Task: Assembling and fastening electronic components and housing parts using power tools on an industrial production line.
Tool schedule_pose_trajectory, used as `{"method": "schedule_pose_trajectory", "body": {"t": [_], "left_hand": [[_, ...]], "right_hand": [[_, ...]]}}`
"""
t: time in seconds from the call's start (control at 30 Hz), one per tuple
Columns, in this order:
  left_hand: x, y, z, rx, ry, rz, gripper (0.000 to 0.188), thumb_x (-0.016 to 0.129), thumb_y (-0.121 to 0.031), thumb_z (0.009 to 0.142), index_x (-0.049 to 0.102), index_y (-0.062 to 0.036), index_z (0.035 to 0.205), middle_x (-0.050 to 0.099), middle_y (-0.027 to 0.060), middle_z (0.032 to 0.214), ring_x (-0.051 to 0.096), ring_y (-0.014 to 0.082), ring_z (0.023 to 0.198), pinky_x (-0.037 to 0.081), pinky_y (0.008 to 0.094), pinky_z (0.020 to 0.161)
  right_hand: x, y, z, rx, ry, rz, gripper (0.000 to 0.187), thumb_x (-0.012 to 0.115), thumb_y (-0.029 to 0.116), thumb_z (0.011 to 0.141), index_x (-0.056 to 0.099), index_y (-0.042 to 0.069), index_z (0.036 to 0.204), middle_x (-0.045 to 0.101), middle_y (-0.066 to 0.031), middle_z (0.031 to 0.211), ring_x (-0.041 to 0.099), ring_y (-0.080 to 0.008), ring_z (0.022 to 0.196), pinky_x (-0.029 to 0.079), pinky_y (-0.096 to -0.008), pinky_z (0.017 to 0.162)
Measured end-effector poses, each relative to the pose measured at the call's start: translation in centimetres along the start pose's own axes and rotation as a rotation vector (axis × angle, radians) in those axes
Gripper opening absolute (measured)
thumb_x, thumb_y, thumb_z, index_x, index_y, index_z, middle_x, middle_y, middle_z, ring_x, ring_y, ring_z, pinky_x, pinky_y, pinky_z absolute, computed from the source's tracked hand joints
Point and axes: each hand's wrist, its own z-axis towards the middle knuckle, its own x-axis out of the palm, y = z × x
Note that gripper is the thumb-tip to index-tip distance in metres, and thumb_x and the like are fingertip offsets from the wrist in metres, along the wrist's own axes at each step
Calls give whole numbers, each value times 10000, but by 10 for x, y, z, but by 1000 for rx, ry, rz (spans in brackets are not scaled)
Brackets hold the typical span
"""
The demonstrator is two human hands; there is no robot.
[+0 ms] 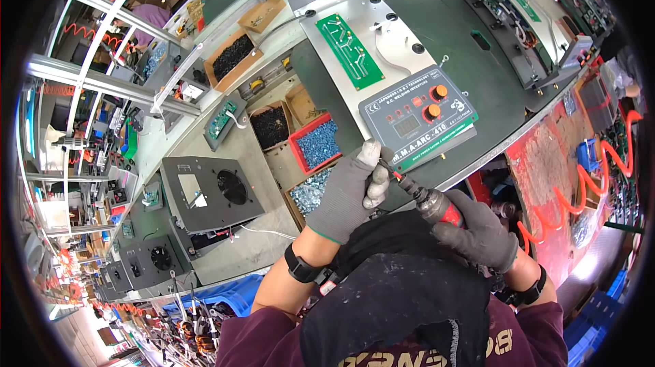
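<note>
My right hand (481, 230), in a grey glove, is wrapped round a red and dark pneumatic screwdriver (431, 204). Its bit points up and left, toward the fingertips of my left hand (346, 193). That gloved hand is closed, thumb and fingers drawn together beside the bit; whatever they pinch is too small to make out. Just beyond both hands lies a grey control panel (389, 111) with two orange knobs (432, 111). It rests at the near end of a bare metal chassis plate (402, 46), which carries a green circuit board (349, 51).
Left of the chassis stand a red bin of blue screws (317, 143), a box of silvery screws (310, 193) and boxes of black parts (232, 56). A grey fan housing (208, 193) sits further left. Another open unit (525, 32) is at upper right, above a coiled orange hose (580, 193).
</note>
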Motion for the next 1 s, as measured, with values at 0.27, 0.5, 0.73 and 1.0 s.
{"method": "schedule_pose_trajectory", "body": {"t": [0.27,0.5,0.73,1.0], "left_hand": [[10,-6,-4,124,-1,365,421,513,-350,960,563,19,1158,502,-11,686,405,45,507,313,185,431],[26,-11,11,148,54,200,393,502,-314,967,583,40,1116,508,-9,703,411,43,534,333,190,468],[24,-7,24,122,-6,45,302,471,-332,981,530,-37,965,495,6,681,407,68,528,333,200,467],[20,-4,26,168,-17,-42,296,450,-316,990,517,-35,1054,512,13,747,444,88,566,353,217,483]], "right_hand": [[-9,2,2,4,71,185,504,644,378,855,512,8,1171,622,-131,770,617,-233,687,469,-353,646],[-36,3,13,25,83,145,565,640,397,859,485,-6,1223,618,-107,765,614,-181,681,483,-318,639],[-39,2,18,0,75,121,554,640,376,856,476,-8,1221,612,-118,758,617,-206,689,475,-332,640],[-35,5,20,-33,74,147,552,629,391,863,479,-10,1211,606,-114,743,610,-205,685,468,-329,635]]}}
